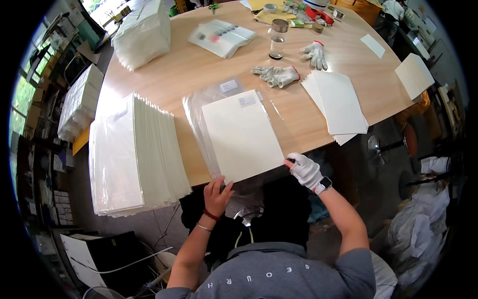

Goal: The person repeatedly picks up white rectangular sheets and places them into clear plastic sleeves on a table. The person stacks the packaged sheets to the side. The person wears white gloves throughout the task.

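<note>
A white sheet (244, 134) with a small label near its top lies over clear plastic sleeves (196, 117) at the table's near edge. My left hand (217, 197) is bare, its fingers closed at the lower left corner, where the plastic and the sheet's edge meet. My right hand (305, 172), in a white glove with bare fingertips, pinches at the sheet's lower right corner. A small dark thing shows by its thumb; I cannot make out what it is. Left of the sheet stands a thick stack of sleeved white sheets (159, 154).
Loose white sheets (341, 102) lie to the right. Beyond are two white gloves (276, 76), (315, 55), a lidded glass jar (277, 42), a pile of printed plastic bags (221, 38) and a tall stack of clear bags (143, 37). A stool (410, 139) stands off the table's right side.
</note>
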